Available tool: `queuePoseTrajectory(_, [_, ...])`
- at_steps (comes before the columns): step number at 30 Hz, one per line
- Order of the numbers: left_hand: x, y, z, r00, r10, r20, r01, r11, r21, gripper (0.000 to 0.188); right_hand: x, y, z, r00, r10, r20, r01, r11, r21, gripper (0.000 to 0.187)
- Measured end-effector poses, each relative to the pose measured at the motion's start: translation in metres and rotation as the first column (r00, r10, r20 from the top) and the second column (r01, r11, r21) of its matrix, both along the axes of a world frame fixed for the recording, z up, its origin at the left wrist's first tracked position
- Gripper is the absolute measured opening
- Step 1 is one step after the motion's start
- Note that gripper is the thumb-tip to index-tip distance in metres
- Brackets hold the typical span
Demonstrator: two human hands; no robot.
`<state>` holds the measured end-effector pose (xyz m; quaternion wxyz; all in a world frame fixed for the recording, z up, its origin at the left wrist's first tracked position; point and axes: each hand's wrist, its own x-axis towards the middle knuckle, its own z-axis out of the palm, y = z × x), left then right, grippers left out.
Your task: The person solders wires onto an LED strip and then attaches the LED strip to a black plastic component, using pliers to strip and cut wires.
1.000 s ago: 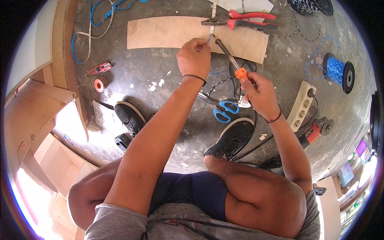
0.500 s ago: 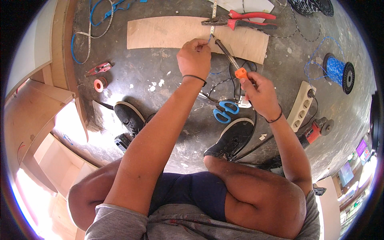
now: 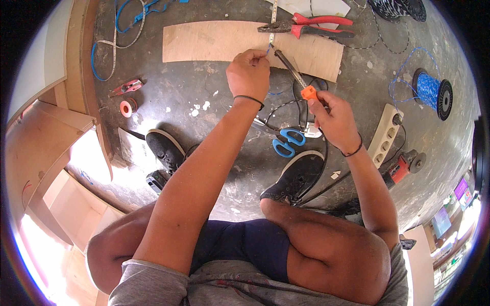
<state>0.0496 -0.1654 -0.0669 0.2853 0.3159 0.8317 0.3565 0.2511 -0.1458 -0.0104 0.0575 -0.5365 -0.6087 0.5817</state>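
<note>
My right hand is closed round the orange handle of a soldering iron. The iron's tip points up and left, at or very near the end of an LED strip. My left hand pinches a thin blue wire, whose end meets the strip at the same spot. Beneath the strip lies a curved-looking plywood board. Red-handled pliers rest across the strip and the board. Whether the tip touches the wire is too small to tell.
Blue-handled scissors lie between my feet. A power strip, an angle grinder and a spool of blue wire are at the right. On the left are a solder spool, a red tool and wooden furniture.
Almost nothing differs. My right hand and the soldering iron have shifted very slightly to the right; my left hand stays at the strip's end.
</note>
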Motion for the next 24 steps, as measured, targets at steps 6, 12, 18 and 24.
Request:
queuePoseTrajectory(6, [0.000,0.001,0.002,1.000,0.004,0.014,-0.004,1.000,-0.002,0.016,0.001,0.001,-0.002,0.999,0.035,0.022,-0.036,0.999,0.035,0.028])
queuePoseTrajectory(12, [0.000,0.001,0.003,0.998,0.025,0.052,-0.024,1.000,-0.012,0.015,0.003,0.001,0.002,1.000,-0.028,-0.005,0.028,0.999,-0.028,0.025])
queuePoseTrajectory(18, [-0.001,0.000,0.003,1.000,0.003,-0.004,-0.003,0.999,-0.034,0.017,0.009,0.002,0.002,0.998,-0.062,-0.021,0.061,0.998,-0.034,0.023])
queuePoseTrajectory(24, [-0.001,0.000,0.001,1.000,-0.006,-0.006,0.006,1.000,0.010,0.017,0.014,0.002,0.007,0.998,-0.055,-0.005,0.055,0.998,-0.003,0.024])
